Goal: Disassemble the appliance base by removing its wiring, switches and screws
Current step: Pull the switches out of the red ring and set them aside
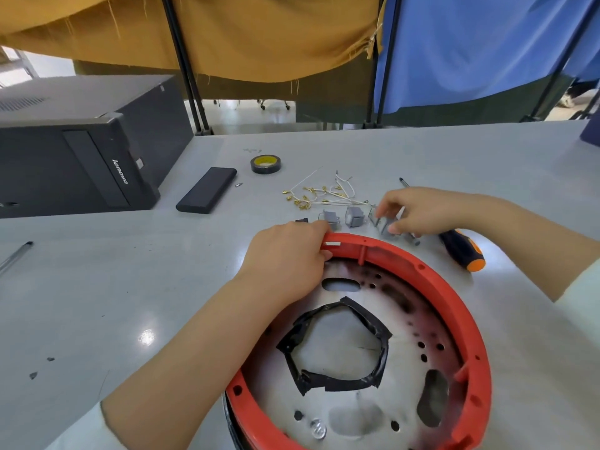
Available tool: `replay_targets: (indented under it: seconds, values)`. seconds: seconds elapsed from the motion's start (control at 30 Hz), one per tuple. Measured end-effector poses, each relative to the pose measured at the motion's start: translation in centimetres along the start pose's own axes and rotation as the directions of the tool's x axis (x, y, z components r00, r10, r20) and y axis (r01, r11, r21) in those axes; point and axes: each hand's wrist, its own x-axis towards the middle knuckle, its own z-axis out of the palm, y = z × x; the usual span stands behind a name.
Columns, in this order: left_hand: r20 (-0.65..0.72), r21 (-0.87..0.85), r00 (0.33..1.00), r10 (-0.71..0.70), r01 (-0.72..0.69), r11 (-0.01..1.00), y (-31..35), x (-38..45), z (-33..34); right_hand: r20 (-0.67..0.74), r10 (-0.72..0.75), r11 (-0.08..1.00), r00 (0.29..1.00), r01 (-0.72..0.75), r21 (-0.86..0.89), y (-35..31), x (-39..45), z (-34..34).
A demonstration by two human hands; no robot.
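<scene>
My left hand [285, 254] grips the far rim of the round red plastic appliance base [422, 306], which lies on the grey table [130, 303]; beyond that rim, my right hand [418, 211] pinches a small grey switch [384, 224]; loose white wires [328, 194] lie farther back.

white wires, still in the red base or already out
Out: the white wires lie loose on the table beyond the red base, beside the grey switches.
</scene>
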Motion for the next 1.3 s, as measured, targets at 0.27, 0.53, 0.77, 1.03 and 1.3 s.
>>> replay_targets:
  seconds: [0.27, 0.53, 0.77, 1.03, 1.3]
  values:
    - [0.007, 0.027, 1.0, 0.001, -0.001, 1.0, 0.1, -0.1, -0.2, -0.018, 0.106, 0.966, 0.994, -0.107, -0.236, 2.1, 1.5, -1.5]
    - [0.019, 0.02, 1.0, 0.003, -0.003, 1.0, 0.1, -0.1, -0.2, 0.067, 0.024, 0.907, 0.997, 0.007, -0.421, 0.6, 2.9, 0.0]
    - [0.019, 0.032, 1.0, 0.014, -0.015, 0.999, 0.1, -0.1, -0.2, 0.006, -0.069, 0.944, 0.998, 0.067, -0.324, -0.2, 3.5, 0.5]
    - [0.009, 0.027, 1.0, 0.009, -0.009, 1.0, 0.1, -0.1, -0.1, -0.097, -0.096, 0.981, 0.991, 0.078, -0.175, -0.4, 3.8, 0.3]
    - [0.014, -0.033, 0.999, -0.034, 0.035, 0.999, -0.2, 0.1, 0.1, -0.101, -0.091, 0.99, 0.991, 0.079, -0.117, 0.0, 3.0, 1.8]
